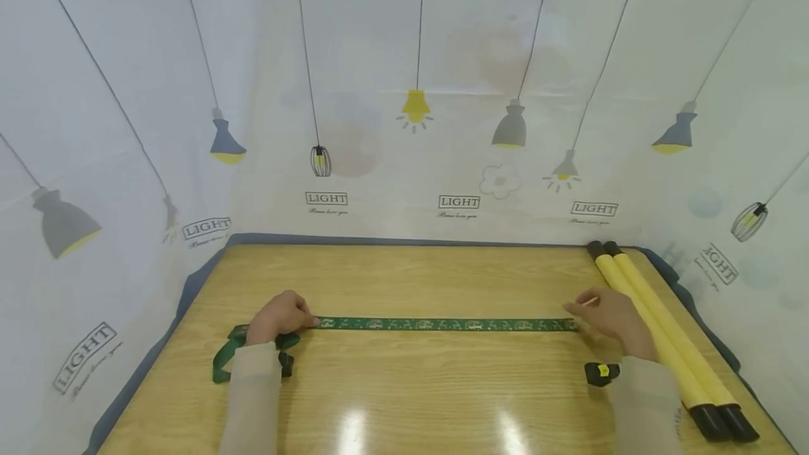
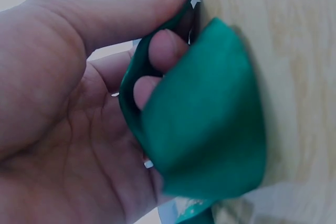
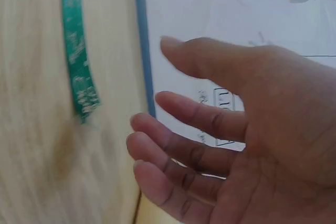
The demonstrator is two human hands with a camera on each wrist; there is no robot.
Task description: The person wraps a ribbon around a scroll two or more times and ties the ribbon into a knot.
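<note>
A green ribbon (image 1: 442, 324) with a pale printed pattern runs straight across the table, from one hand towards the other. My left hand (image 1: 281, 316) pinches it between thumb and fingers at its left part; in the left wrist view a plain green fold of the ribbon (image 2: 210, 119) loops round the fingers. More of its slack lies bunched by the left wrist. The right hand (image 1: 609, 314) hovers by the other end, fingers loosely bent and holding nothing. In the right wrist view the ribbon's cut end (image 3: 84, 103) lies on the wood, apart from the fingers.
A small black tape measure (image 1: 600, 373) with a yellow label sits beside the right wrist. Two yellow tubes (image 1: 670, 328) with black end caps lie along the table's right side. Next to the left sleeve is a dark object (image 1: 286, 364), partly hidden. Printed white sheeting (image 1: 379, 230) stands behind the table.
</note>
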